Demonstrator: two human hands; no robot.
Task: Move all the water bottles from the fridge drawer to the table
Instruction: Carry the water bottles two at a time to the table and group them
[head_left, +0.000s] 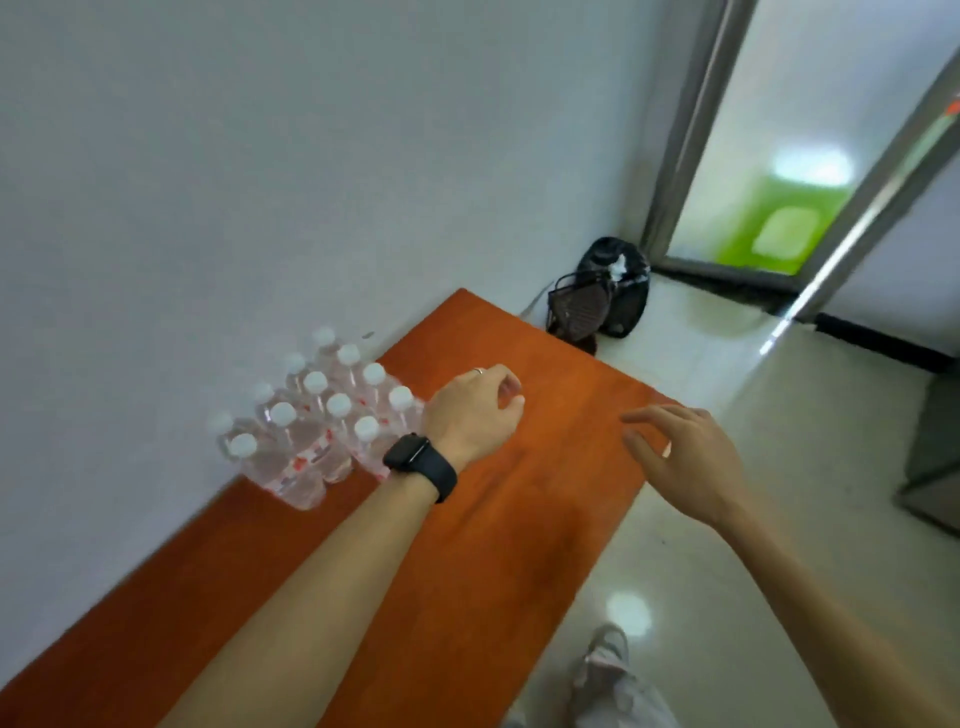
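My left hand (475, 410) curls loosely beside the water bottles (317, 415) standing on the surface (545, 415), holding nothing I can see. My right hand (680, 457) is open, empty. I keep clear of the bottles.

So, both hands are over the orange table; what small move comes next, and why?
Probably pull both hands back and turn to fetch more. The right hand is open and empty; the left hand curls beside the standing bottles, and blur hides whether it holds one. If so, set it down first.
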